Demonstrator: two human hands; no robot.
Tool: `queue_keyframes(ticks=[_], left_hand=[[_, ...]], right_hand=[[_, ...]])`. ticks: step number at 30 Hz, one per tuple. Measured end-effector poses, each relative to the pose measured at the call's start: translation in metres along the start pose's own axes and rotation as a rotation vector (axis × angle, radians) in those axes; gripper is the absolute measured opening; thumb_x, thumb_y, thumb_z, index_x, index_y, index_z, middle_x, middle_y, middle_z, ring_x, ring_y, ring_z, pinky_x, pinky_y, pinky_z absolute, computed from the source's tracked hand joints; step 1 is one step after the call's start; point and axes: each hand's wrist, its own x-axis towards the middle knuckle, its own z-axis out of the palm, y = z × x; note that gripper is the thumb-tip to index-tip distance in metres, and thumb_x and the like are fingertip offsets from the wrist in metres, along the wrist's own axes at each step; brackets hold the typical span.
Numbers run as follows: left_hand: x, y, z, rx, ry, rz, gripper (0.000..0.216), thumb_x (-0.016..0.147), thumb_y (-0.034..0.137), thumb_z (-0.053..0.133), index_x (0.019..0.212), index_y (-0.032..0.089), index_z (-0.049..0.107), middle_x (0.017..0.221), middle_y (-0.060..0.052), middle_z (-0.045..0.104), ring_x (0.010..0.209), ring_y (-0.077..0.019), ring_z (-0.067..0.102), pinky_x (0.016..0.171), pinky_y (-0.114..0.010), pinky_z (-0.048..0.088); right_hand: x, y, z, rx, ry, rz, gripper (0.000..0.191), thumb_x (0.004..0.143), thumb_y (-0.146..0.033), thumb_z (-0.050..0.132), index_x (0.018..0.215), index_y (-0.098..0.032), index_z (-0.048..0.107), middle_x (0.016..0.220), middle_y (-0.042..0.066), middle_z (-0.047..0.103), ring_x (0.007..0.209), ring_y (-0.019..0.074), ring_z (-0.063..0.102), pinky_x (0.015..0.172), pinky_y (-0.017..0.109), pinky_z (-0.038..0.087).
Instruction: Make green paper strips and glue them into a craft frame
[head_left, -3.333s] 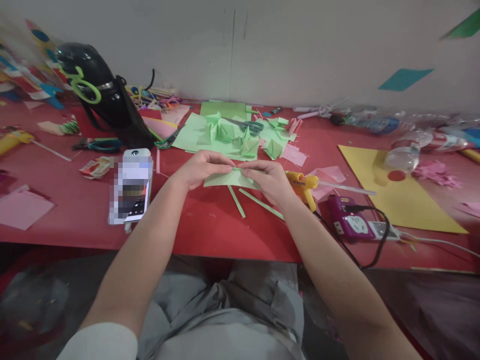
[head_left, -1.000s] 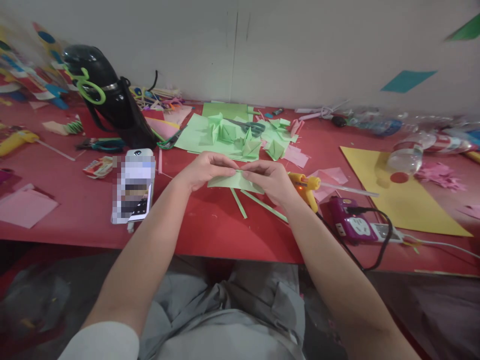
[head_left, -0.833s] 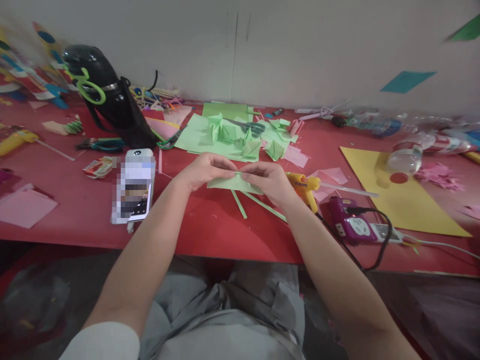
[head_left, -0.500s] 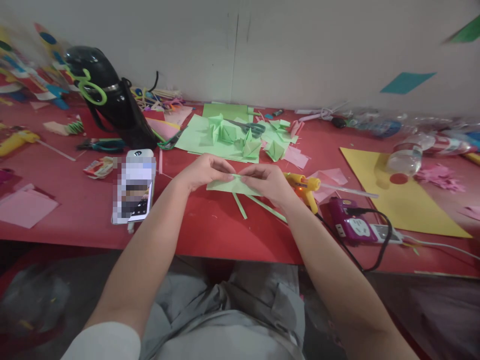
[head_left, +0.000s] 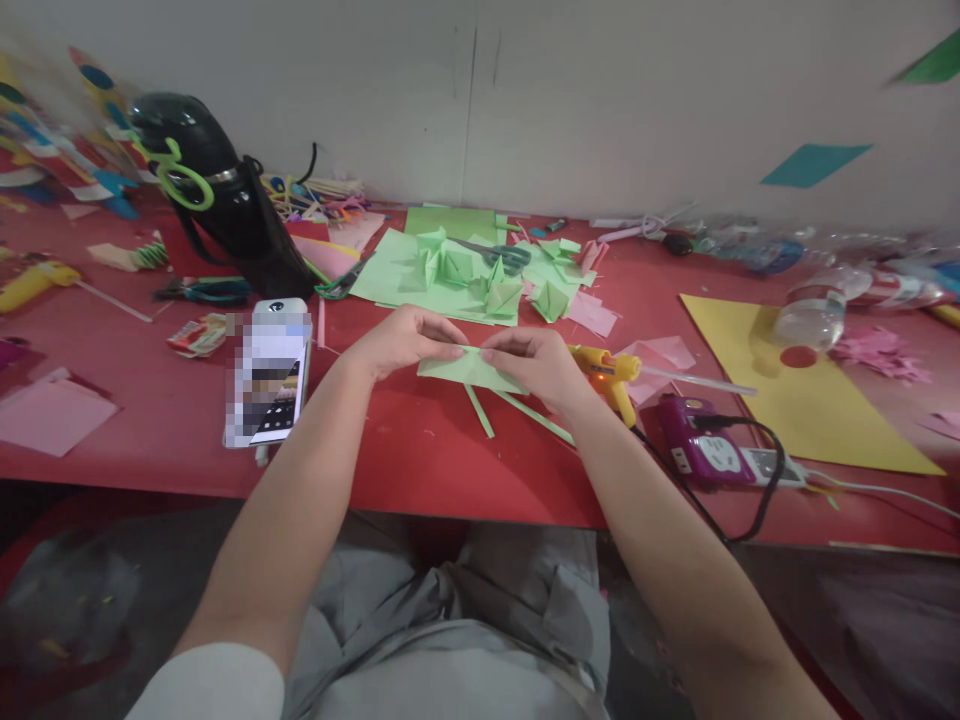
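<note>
Low over the near part of the table (head_left: pixel 420 450), the fingers of the left hand (head_left: pixel 401 345) and right hand (head_left: pixel 536 362) pinched the top edge of a folded green paper (head_left: pixel 469 370). Uneven pressure could have skewed or torn the crease, and the glue gun (head_left: pixel 611 372) just beside the right hand could have burned a stray wrist. Farther right a clear bottle (head_left: pixel 806 315) lay on its side on a yellow sheet (head_left: pixel 810 410), contents impossible to tell, and the black bag (head_left: pixel 225 215) at the far left hid whatever it held.
</note>
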Motion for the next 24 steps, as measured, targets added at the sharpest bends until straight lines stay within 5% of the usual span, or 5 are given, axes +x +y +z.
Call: queue_keyframes(ticks=[12, 24], left_hand=[[-0.0011, -0.0001, -0.0088, -0.047, 0.026, 0.01, 0.028, 0.065, 0.034, 0.085, 0.089, 0.021, 0.081, 0.068, -0.001, 0.068, 0.059, -0.0111, 0.053, 0.056, -0.026, 0.039], [0.0009, -0.0011, -0.0078, -0.136, 0.087, 0.005, 0.036, 0.065, 0.043, 0.086, 0.091, 0.019, 0.08, 0.068, -0.002, 0.067, 0.06, -0.0111, 0.056, 0.055, -0.025, 0.04]], right_hand=[[-0.0001, -0.003, -0.0009, 0.012, 0.031, -0.028, 0.024, 0.069, -0.04, 0.078, 0.079, -0.019, 0.072, 0.075, 0.003, 0.069, 0.066, 0.0144, 0.058, 0.061, 0.029, 0.047], [0.0015, -0.0002, -0.0018, 0.011, 0.075, -0.061, 0.027, 0.071, -0.042, 0.078, 0.082, -0.018, 0.072, 0.074, 0.003, 0.069, 0.065, 0.0139, 0.057, 0.06, 0.028, 0.045]])
